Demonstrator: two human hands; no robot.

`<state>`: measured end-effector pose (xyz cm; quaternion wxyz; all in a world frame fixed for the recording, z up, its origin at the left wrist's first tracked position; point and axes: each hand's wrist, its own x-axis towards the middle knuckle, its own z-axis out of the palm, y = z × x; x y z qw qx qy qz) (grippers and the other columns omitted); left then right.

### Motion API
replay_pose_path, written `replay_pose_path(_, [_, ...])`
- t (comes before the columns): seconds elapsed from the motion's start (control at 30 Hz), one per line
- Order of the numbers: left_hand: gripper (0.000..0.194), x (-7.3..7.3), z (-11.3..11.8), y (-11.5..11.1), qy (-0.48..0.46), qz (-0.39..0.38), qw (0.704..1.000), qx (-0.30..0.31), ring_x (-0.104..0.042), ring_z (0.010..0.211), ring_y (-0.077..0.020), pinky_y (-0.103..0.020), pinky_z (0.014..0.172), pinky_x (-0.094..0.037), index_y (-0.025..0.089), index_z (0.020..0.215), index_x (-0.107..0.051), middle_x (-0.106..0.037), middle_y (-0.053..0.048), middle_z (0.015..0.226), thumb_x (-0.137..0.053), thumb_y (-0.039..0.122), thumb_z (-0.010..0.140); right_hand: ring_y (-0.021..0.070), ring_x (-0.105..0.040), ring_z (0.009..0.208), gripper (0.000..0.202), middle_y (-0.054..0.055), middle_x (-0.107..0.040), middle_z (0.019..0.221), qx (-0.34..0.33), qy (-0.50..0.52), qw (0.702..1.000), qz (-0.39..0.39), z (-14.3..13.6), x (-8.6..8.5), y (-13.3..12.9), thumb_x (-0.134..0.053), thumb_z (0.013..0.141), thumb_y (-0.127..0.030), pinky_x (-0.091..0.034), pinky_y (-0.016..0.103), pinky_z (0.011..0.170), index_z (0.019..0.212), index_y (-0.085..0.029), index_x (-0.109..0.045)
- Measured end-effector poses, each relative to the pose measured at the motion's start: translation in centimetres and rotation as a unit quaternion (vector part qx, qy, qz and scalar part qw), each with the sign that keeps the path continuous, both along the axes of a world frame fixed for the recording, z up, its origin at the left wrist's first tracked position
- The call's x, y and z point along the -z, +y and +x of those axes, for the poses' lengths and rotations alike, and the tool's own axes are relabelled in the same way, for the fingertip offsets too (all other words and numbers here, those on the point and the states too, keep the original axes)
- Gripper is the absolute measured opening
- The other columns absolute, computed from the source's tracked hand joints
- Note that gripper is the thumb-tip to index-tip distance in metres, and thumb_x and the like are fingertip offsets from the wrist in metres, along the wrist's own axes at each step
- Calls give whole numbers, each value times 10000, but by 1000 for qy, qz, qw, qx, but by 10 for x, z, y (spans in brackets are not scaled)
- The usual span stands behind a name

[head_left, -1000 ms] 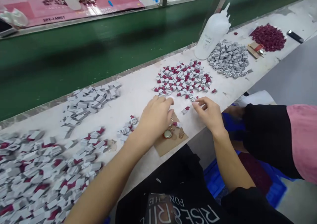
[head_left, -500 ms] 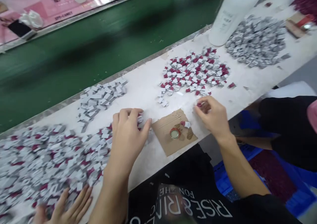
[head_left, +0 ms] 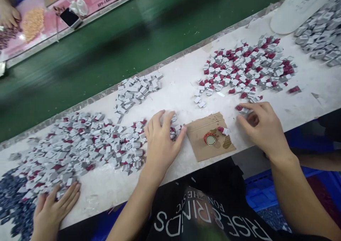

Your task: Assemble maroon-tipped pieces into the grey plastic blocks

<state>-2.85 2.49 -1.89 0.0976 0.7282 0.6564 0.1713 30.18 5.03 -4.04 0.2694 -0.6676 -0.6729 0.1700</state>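
Observation:
My left hand (head_left: 163, 138) rests on the white table with fingers bent and the thumb held apart. Several small grey-and-maroon plastic pieces (head_left: 174, 130) lie between its thumb and fingers, partly hidden. My right hand (head_left: 266, 130) is curled, with its index finger and thumb at a small maroon-and-grey piece (head_left: 240, 108). A cardboard square (head_left: 198, 146) lies between my hands. On it are a round red-rimmed cap-like thing (head_left: 210, 139), another maroon-and-grey piece (head_left: 223, 130) and a brown wet-looking stain.
A large heap of grey and maroon pieces (head_left: 80, 145) spreads left, where another person's hand (head_left: 54, 207) lies. Other heaps are plain grey pieces (head_left: 137, 91), mixed pieces (head_left: 247, 67) and dark blue pieces (head_left: 16, 198). A white bottle (head_left: 298, 10) stands back right.
The view has swung left, so the table's contents appear further right. My hands keep nearly the same places beside the cardboard. The other person's hand has shifted along the left heap.

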Motion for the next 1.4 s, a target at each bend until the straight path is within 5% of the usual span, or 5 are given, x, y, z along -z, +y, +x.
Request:
replay_pose_path(0.17, [234, 23, -5, -8, 15, 66, 997, 46, -692, 1310, -394, -574, 1086, -568, 210, 1340, -749, -715, -210, 1489, -665, 266, 1129, 184, -606, 716, 345, 61, -640, 1047, 26, -10, 1000, 4, -5, 1, 0, -725, 962, -388, -590, 400, 780, 1247, -234, -841])
replay_pose_path(0.3, [104, 25, -15, -17, 36, 84, 994, 66, -730, 1234, -342, -500, 1030, -591, 214, 1135, -758, -768, -168, 1442, -659, 200, 1108, 181, -610, 697, 347, 45, -626, 959, 39, -33, 998, 43, -8, 5, 0, -717, 935, -407, -563, 388, 768, 1170, -204, -872])
replay_pose_path(0.8, [241, 27, -109, -93, 86, 103, 985, 107, -769, 1361, -340, -564, 1172, -630, 243, 1141, -784, -815, -154, 1441, -694, 64, 1007, 269, -596, 741, 413, 18, -518, 732, 45, -46, 991, 121, -8, 25, -2, -670, 882, -473, -529, 445, 769, 1083, -180, -880])
replay_pose_path(1.2, [340, 5, -188, -126, 142, 59, 978, 140, -849, 1285, -292, -499, 1195, -619, 347, 1160, -812, -913, -32, 1290, -721, 68, 987, 309, -587, 756, 282, 38, -518, 791, 76, -5, 993, 84, -18, 15, -4, -725, 861, -411, -513, 515, 840, 1064, -255, -844])
replay_pose_path(1.4, [338, -10, -164, -112, 143, 78, 974, 159, -804, 1386, -365, -581, 1240, -555, 365, 1313, -784, -868, -63, 1440, -769, 330, 978, 329, -633, 810, 283, 48, -530, 813, 89, -14, 994, 68, -20, 12, -6, -723, 877, -425, -523, 511, 844, 1076, -262, -842])
